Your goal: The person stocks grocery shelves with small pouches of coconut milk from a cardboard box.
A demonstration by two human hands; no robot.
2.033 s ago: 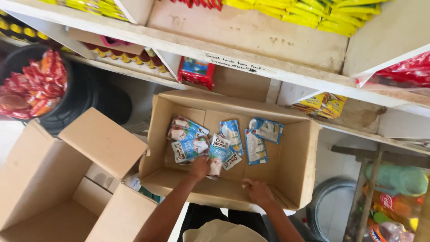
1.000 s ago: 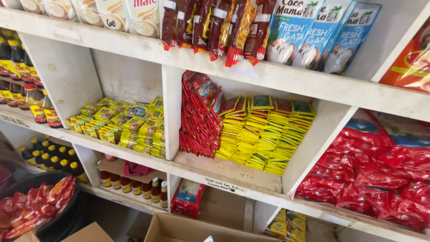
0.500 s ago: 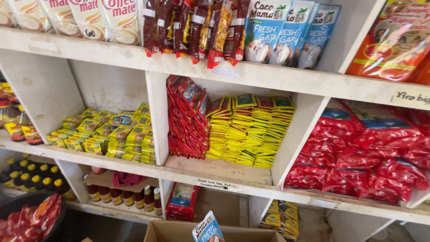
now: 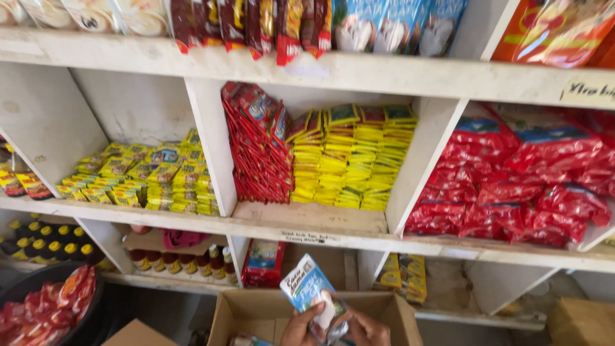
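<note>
At the bottom edge of the head view both my hands rise over an open cardboard box (image 4: 256, 311). My left hand (image 4: 298, 328) and my right hand (image 4: 370, 332) together grip a small stack of blue and white sachets (image 4: 309, 291), tilted with the top one facing me. Straight above, the shelf compartment holds upright red sachets (image 4: 259, 144) beside stacked yellow sachets (image 4: 352, 157). Matching blue and white packets (image 4: 391, 25) hang along the top shelf.
White wooden shelves (image 4: 307, 221) fill the view. Yellow-green packets (image 4: 147, 179) lie at left, red bags (image 4: 532, 179) at right. Small yellow-capped bottles (image 4: 45, 237) and a black tub of red packets (image 4: 45, 304) sit low left. A second cardboard flap (image 4: 138, 333) shows below.
My view tilted up from the box to the shelves. My hands, first down in the box among the sachets, have come up holding a stack of them, now higher in view.
</note>
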